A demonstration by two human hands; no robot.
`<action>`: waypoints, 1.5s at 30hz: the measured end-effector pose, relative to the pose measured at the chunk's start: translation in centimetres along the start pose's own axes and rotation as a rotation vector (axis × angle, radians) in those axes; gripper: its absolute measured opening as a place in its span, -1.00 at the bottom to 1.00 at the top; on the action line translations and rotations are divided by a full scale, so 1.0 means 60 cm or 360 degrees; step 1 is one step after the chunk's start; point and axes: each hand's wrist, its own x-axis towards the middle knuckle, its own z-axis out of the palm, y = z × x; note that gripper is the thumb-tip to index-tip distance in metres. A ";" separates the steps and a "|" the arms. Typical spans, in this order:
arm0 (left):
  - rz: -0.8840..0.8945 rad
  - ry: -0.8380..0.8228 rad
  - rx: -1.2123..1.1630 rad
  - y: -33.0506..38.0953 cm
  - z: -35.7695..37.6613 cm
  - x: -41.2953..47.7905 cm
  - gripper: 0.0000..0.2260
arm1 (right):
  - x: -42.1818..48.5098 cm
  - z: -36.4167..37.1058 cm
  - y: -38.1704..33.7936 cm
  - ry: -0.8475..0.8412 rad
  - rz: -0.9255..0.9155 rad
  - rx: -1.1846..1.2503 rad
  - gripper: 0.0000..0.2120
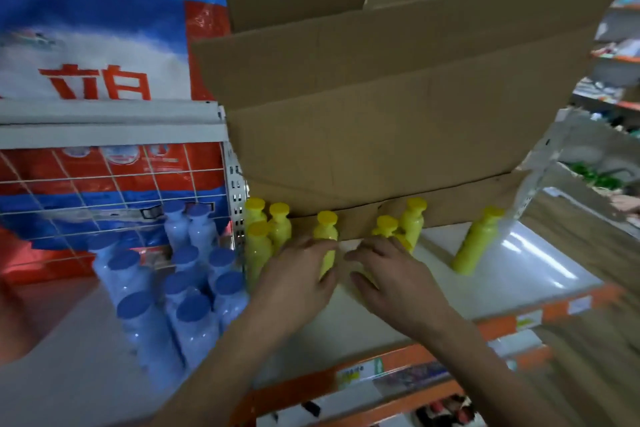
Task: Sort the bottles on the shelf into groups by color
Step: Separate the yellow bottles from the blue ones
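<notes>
What I'd worry about first is a knock-on topple. The person's left grip (298, 274) is closed round a yellow bottle (327, 258) standing mid-shelf. If that bottle is swung left too low, it would likely strike the cluster of yellow bottles (268, 229) packed against the perforated upright (237, 191), and they are slim and look easy to tip. The right grip (391, 274) sits just in front of a short yellow bottle (386, 227) with its fingers curled leftward. I cannot tell whether it has hold of that bottle or only covers it (the body is hidden behind the hand). A blind grab there could nudge the taller yellow bottle (414, 218) just beside it at the back. The cardboard box (381, 114) hangs low over the back of the white shelf (519, 253), right above the caps, so a lift straight up would probably catch its bottom edge. One lone yellow bottle (476, 243) stands well apart to the right. Past the upright, in the neighbouring bay, the blue-capped bottles (187, 288) are bunched together in front of a wire grid (104, 184) and a big blue-and-red sack (104, 28). Price labels run along the orange shelf edge (554, 310).
</notes>
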 end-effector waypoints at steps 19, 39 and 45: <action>-0.0426 0.0091 -0.0148 0.137 0.184 0.138 -0.50 | 0.077 0.004 0.342 0.0067 -0.0044 0.0092 -0.75; -0.0461 -0.0333 0.0108 0.177 0.237 0.314 -0.88 | 0.092 -0.028 0.551 -0.0493 0.0567 -0.0472 -0.58; -0.0227 -0.0390 0.0001 0.234 0.294 0.350 -0.86 | 0.090 -0.024 0.569 -0.0479 0.0603 -0.0285 -0.78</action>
